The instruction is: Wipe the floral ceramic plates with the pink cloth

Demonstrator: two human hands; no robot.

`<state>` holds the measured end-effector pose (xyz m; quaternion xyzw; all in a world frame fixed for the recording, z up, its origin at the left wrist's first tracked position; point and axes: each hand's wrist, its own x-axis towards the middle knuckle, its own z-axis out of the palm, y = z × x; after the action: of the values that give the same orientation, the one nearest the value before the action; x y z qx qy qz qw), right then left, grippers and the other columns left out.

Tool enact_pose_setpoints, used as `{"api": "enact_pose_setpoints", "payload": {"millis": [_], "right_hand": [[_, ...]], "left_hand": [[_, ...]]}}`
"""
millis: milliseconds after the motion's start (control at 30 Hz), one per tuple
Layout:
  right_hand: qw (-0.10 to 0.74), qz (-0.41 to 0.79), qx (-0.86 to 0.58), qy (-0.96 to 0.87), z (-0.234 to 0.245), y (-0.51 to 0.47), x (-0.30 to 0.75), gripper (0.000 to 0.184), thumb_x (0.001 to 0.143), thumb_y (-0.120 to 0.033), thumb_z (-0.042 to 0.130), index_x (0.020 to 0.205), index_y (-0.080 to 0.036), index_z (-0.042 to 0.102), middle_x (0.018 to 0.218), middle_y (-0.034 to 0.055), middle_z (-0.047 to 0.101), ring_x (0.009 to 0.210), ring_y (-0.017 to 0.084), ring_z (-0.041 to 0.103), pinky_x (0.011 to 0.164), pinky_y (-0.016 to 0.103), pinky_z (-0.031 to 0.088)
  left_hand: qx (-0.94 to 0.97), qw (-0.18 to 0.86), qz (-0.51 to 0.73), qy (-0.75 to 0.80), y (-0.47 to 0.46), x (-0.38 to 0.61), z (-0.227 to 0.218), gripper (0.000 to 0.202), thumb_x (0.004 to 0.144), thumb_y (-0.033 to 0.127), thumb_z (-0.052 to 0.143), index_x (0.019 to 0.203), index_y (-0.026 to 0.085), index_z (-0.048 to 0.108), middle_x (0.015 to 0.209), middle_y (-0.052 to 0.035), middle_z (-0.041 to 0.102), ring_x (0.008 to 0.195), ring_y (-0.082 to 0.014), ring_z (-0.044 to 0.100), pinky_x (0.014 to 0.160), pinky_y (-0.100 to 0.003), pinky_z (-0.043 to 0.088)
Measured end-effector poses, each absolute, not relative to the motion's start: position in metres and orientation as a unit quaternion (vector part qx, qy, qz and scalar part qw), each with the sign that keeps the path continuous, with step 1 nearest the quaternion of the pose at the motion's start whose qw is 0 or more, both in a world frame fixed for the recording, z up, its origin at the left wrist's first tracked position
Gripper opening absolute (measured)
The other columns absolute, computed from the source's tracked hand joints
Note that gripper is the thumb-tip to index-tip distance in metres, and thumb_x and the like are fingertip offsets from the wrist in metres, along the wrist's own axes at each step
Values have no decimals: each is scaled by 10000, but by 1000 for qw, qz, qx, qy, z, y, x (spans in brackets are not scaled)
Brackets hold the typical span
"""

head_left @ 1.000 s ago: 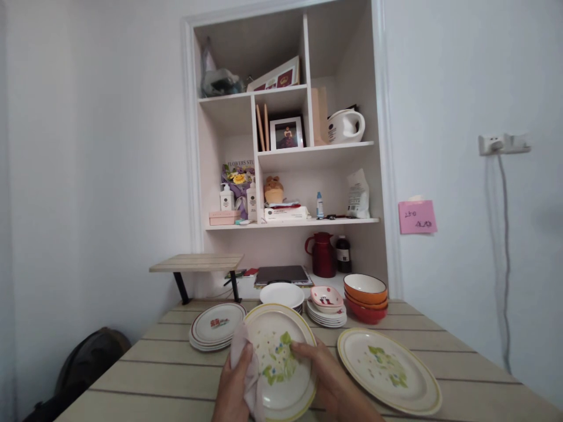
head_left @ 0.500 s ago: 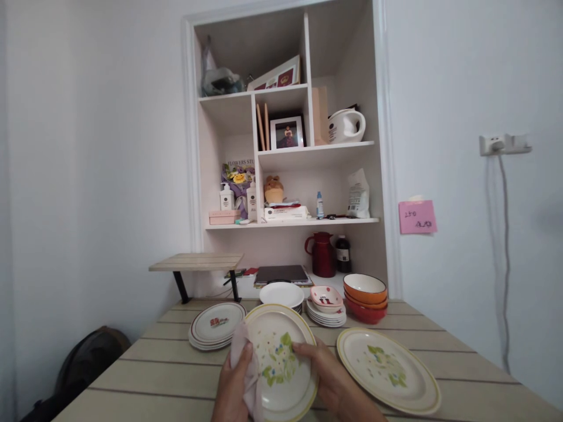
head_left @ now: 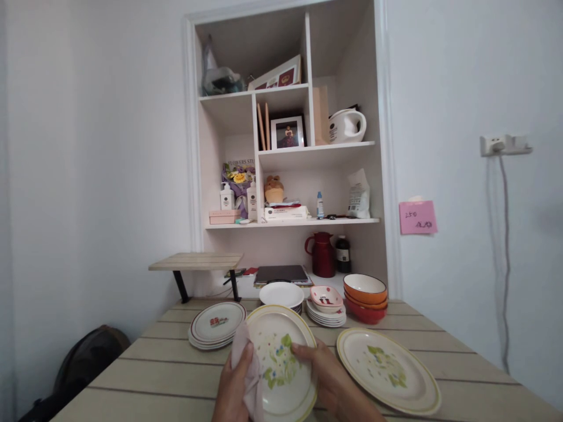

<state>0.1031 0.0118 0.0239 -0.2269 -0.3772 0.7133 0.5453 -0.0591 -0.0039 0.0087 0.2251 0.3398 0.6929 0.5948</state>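
A cream plate [head_left: 281, 357] with a yellow rim and green leaf pattern is held tilted up above the table's front, its face toward me. My left hand [head_left: 236, 378] grips its left edge through a pale pink cloth [head_left: 248, 375], thumb on the cloth. On the right edge, my right hand [head_left: 323, 375] is closed with the thumb lying on the plate's face and the fingers hidden behind. A matching larger plate [head_left: 389, 369] lies flat on the table to the right.
A stack of red-rimmed plates [head_left: 217, 323] sits left; behind stand white dishes [head_left: 281, 295], small plates with a patterned bowl [head_left: 326, 299], and orange and red bowls [head_left: 365, 299]. A low wooden riser [head_left: 196, 262] is back left. A red jug [head_left: 323, 255] stands beneath the shelves.
Almost nothing differs. Both hands keep their grip on the plate, with only a very slight shift of the cloth and the left hand.
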Motion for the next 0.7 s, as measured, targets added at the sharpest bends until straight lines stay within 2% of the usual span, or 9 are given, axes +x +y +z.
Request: {"api": "enact_pose_setpoints", "payload": {"millis": [167, 700], "right_hand": [[546, 715, -237, -367, 18, 15, 103, 415, 597, -216, 738, 991, -108, 665, 823, 146, 756, 694, 285, 708, 769, 480, 529], [559, 713, -231, -355, 25, 8, 99, 388, 560, -204, 756, 923, -100, 665, 766, 139, 758, 667, 292, 713, 735, 462, 544]], "left_hand": [[214, 605, 680, 356, -3, -60, 8, 527, 685, 220, 776, 1168, 108, 596, 974, -175, 749, 978, -332, 685, 849, -459, 554], [209, 620, 669, 353, -4, -61, 7, 582, 682, 262, 779, 1216, 140, 584, 1044, -172, 734, 989, -339, 679, 847, -468, 552]]}}
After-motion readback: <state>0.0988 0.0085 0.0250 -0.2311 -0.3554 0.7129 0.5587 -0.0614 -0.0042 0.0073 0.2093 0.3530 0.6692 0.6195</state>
